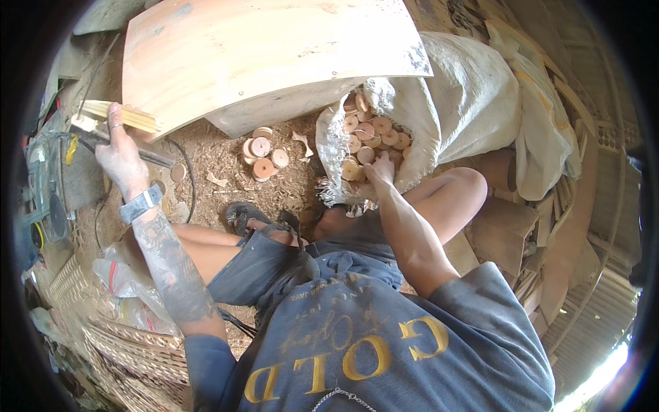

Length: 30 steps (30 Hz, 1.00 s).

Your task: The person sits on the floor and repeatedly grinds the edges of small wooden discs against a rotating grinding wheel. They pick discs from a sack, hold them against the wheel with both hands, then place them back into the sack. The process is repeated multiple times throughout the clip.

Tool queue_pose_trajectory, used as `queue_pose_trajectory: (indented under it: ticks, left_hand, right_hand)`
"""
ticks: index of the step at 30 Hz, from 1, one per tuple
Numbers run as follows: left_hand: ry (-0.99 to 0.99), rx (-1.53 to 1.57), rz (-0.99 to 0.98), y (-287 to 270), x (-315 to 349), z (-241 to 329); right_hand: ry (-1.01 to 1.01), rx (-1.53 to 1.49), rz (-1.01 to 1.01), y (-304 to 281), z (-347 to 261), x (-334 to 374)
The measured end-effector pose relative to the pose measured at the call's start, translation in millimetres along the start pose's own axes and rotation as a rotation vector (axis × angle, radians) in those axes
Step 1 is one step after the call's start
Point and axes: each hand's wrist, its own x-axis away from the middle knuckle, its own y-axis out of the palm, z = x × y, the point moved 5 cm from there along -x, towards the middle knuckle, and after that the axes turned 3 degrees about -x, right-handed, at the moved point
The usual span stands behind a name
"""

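Visibly, yellow-lettered shirt (374, 326), right hand (382, 169) among wooden discs (371, 132)

On the dark blue shirt (405, 302) of the person there is one row of large yellow capital letters (364, 358), clear enough to be read. Between this row and the hem stands smaller lettering (336, 330), partly in script, which is dull and too faint for certain reading.

Discs (382, 121) in the sack (475, 96), a disc pile (261, 154) to its left, before the board (268, 51).
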Motion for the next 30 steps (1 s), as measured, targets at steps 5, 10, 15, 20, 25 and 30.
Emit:
queue_pose_trajectory:
  ticks: [5, 10, 15, 20, 25, 30]
  left_hand:
    - [0.039, 0.057, -0.013, 4, 2, 4]
    - [-0.029, -0.057, 0.038, -4, 1, 1]
    - [-0.025, 0.033, 0.002, 2, -1, 0]
    - [-0.033, 0.046, -0.017, 2, 6, 6]
    - [-0.03, 0.02, 0.024, 1, 4, 4]
    - [-0.067, 0.031, 0.002, 0, -3, -4]
  right_hand:
    - [-0.089, -0.1, 0.087, -24, -12, 12]
    - [-0.361, -0.287, 0.055, -78, -75, 54]
    - [-0.401, -0.557, -0.052, -77, -104, 52]
    - [-0.395, 0.239, -0.235, -25, -66, 16]
    - [-0.578, 0.148, -0.149, 14, -46, 34]
    - [-0.659, 0.23, -0.131, 14, -59, 56]
